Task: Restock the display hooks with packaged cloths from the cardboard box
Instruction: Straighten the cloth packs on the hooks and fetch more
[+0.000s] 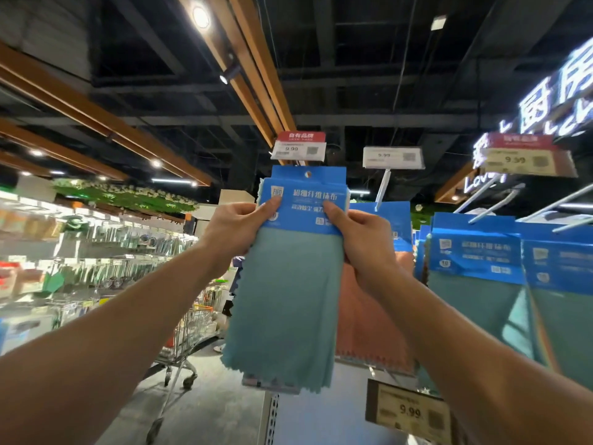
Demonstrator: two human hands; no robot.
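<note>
Two hands raised, left hand (239, 220) and right hand (362, 234) pinching packaged cloth (288, 284) header between them

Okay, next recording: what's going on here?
A person in a store aisle holds a pack of teal cloths up with both hands, the left hand and right hand pinching its blue header card. Its hang hole sits just under a 9.99 price tag; whether it is on a hook cannot be told. Similar packs hang on hooks to the right.

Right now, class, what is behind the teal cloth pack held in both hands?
Behind the teal cloth pack, an orange cloth pack hangs, showing past its right edge. Its left part is covered.
</note>
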